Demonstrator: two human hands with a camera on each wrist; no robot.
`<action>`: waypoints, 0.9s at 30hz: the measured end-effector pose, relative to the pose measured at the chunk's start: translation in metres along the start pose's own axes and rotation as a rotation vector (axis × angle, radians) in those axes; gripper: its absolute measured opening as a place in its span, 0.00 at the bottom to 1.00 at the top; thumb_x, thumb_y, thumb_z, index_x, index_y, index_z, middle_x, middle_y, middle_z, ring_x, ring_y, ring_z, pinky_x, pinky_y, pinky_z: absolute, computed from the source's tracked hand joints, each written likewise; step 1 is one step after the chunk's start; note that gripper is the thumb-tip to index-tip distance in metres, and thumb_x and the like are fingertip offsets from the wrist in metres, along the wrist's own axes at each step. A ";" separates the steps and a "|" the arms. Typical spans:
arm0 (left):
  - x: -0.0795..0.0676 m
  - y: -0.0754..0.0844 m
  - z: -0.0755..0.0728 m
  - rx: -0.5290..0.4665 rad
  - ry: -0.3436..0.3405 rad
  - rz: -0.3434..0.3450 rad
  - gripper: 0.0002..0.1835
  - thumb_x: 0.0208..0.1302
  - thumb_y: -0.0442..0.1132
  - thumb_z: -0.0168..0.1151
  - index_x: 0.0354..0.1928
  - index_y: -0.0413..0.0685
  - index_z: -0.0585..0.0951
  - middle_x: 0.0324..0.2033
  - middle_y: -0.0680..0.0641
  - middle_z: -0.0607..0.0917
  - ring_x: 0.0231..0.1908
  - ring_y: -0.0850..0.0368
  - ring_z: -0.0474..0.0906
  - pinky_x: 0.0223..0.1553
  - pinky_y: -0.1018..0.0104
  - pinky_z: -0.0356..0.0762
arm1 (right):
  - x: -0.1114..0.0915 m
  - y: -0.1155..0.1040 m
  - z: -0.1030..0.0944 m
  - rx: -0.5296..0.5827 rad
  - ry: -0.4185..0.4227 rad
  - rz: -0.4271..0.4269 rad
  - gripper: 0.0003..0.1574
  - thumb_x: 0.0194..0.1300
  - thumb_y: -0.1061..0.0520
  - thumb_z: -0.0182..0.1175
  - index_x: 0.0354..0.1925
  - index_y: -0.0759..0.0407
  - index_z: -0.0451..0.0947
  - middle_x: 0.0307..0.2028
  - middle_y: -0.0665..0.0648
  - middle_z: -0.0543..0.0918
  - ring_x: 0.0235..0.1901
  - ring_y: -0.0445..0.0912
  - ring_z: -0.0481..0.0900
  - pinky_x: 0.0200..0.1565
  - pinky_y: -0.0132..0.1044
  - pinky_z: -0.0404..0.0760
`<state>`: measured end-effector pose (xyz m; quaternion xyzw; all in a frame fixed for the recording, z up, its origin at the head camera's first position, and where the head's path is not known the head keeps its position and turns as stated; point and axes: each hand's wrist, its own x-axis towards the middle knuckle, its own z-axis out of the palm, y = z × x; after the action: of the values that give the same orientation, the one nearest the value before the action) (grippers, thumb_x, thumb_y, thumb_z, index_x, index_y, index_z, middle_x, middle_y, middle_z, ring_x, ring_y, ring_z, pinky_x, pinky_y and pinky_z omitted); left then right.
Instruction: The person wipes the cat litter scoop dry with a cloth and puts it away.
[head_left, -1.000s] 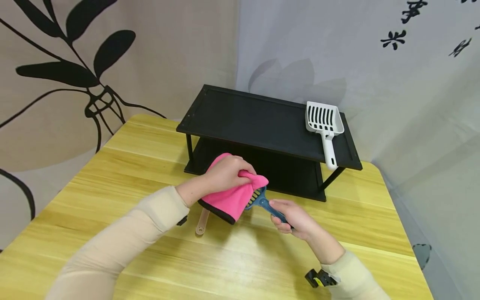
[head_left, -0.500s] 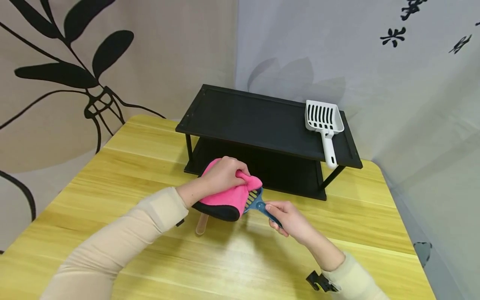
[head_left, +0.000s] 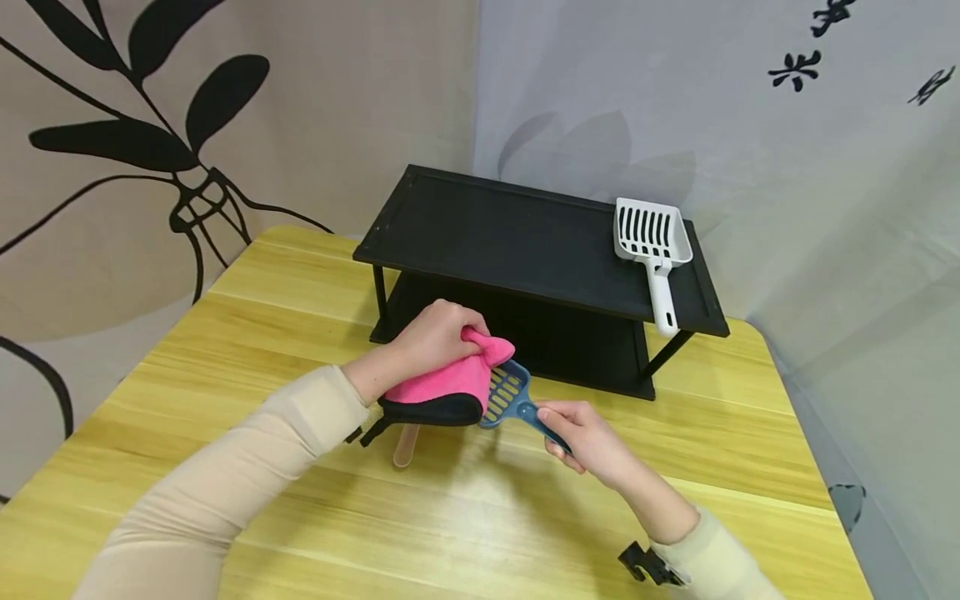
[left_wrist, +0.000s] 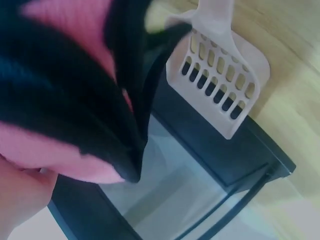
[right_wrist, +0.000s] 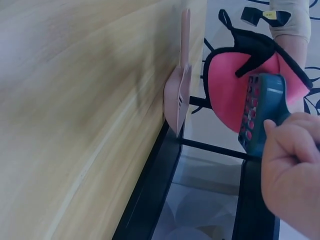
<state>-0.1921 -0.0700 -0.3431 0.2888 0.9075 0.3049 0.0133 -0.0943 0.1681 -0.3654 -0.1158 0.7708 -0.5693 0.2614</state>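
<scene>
The left hand (head_left: pixel 438 333) gripped a pink cloth (head_left: pixel 447 379) at the head of a blue scoop (head_left: pixel 517 407). The right hand (head_left: pixel 588 442) held that scoop's handle (head_left: pixel 557 439) above the table (head_left: pixel 450 533), near the black rack (head_left: pixel 510 242)

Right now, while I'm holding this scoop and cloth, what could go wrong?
The white scoop appears to jut past the front edge of the black shelf, so a bump might knock it down. The pink cloth could catch in slots of the blue scoop, or nudge the pale pink scoop beneath.
</scene>
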 end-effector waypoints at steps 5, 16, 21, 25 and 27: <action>-0.001 -0.011 -0.009 -0.076 0.062 -0.051 0.05 0.56 0.38 0.67 0.35 0.47 0.85 0.30 0.49 0.86 0.29 0.57 0.75 0.35 0.68 0.75 | -0.005 0.003 -0.007 0.010 -0.021 -0.014 0.25 0.74 0.52 0.42 0.54 0.70 0.72 0.16 0.49 0.67 0.08 0.37 0.58 0.12 0.27 0.58; -0.019 -0.036 -0.033 -0.361 0.095 -0.244 0.12 0.61 0.39 0.61 0.46 0.45 0.79 0.40 0.44 0.81 0.35 0.52 0.75 0.36 0.68 0.77 | -0.014 0.018 -0.024 0.295 -0.097 0.034 0.19 0.74 0.53 0.43 0.50 0.64 0.72 0.15 0.44 0.68 0.09 0.33 0.60 0.15 0.22 0.59; -0.021 -0.034 -0.034 -0.366 0.102 -0.226 0.11 0.60 0.38 0.63 0.44 0.44 0.79 0.39 0.44 0.82 0.35 0.53 0.75 0.36 0.69 0.76 | -0.013 0.024 -0.031 0.453 -0.135 0.039 0.17 0.75 0.51 0.40 0.49 0.54 0.74 0.15 0.42 0.69 0.09 0.32 0.63 0.16 0.22 0.59; -0.021 -0.028 -0.028 -0.403 0.082 -0.172 0.08 0.58 0.36 0.65 0.39 0.44 0.80 0.35 0.45 0.82 0.33 0.54 0.74 0.34 0.69 0.74 | -0.009 0.022 -0.030 0.501 -0.083 0.053 0.17 0.76 0.51 0.37 0.49 0.55 0.71 0.14 0.42 0.68 0.10 0.32 0.63 0.17 0.22 0.59; -0.021 -0.022 -0.022 -0.431 0.062 -0.144 0.07 0.57 0.36 0.66 0.37 0.45 0.80 0.33 0.46 0.81 0.32 0.54 0.73 0.33 0.69 0.73 | -0.006 0.019 -0.025 0.515 -0.038 0.069 0.17 0.76 0.52 0.35 0.50 0.57 0.69 0.15 0.43 0.67 0.10 0.32 0.62 0.17 0.22 0.59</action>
<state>-0.1907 -0.1075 -0.3410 0.2041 0.8396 0.4988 0.0685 -0.1004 0.1979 -0.3759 -0.0298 0.5989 -0.7353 0.3159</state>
